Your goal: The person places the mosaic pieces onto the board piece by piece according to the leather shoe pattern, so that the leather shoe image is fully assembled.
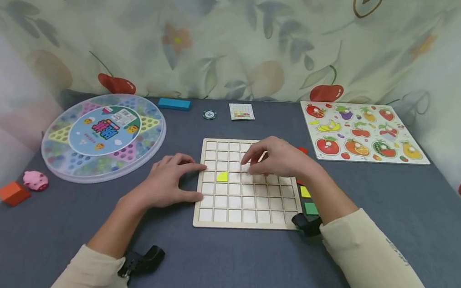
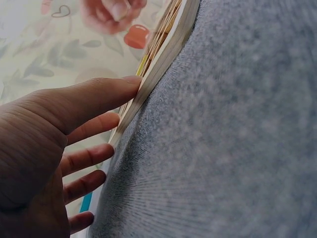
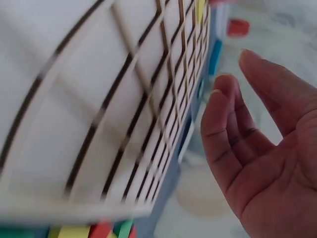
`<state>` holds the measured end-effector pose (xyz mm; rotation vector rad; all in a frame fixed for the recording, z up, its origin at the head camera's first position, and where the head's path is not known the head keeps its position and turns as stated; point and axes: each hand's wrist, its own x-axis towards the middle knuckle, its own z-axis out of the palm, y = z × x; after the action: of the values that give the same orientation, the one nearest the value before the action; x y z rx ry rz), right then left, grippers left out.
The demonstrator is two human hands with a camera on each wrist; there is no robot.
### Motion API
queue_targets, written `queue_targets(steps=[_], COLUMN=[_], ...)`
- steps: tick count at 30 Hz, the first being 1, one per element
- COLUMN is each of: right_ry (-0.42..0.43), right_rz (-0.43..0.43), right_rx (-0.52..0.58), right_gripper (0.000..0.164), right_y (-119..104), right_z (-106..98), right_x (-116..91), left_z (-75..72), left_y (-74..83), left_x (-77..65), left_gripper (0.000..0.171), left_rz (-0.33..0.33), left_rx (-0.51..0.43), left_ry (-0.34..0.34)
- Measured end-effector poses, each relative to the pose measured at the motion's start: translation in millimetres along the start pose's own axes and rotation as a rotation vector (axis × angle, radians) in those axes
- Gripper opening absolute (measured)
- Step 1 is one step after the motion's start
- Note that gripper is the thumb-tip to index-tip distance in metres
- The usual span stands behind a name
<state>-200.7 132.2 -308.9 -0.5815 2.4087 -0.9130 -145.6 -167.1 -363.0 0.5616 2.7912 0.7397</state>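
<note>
A wooden grid board (image 1: 245,226) with white square cells lies flat on the table. One yellow quarter-round tile (image 1: 222,176) sits in a cell left of its middle. My left hand (image 1: 171,182) rests beside the board, thumb and index fingertips at its left edge; in the left wrist view the thumb (image 2: 99,96) meets the rim. Over the upper middle of the grid hovers my right hand (image 1: 276,157), fingers loosely bent. The right wrist view shows a gap between its thumb and fingers (image 3: 218,119), with nothing held there. Part of the board is hidden under this hand.
Yellow (image 1: 305,192) and green tiles (image 1: 311,209) lie along the board's right side, partly behind the right forearm. A round Chinese checkers set (image 1: 100,176) stands left, near a pink pig (image 1: 35,180) and orange block (image 1: 14,193). At the back right lies a fruit puzzle (image 1: 373,133).
</note>
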Motion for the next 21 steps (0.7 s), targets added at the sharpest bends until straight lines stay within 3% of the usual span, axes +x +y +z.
queue_targets(steps=[10, 21], right_ry=[0.144, 0.210], right_rz=[0.187, 0.244], right_rx=[-0.125, -0.253], right_gripper=[0.020, 0.034], right_y=[49.6, 79.9], right_z=[-33.0, -32.5], right_x=[-46.8, -57.6], left_z=[0.3, 2.9], left_y=[-3.2, -4.1], left_x=[-3.1, -1.3], left_gripper=[0.070, 0.069], left_rz=[0.009, 0.033], left_rx=[-0.006, -0.015], left_ry=[0.025, 0.026])
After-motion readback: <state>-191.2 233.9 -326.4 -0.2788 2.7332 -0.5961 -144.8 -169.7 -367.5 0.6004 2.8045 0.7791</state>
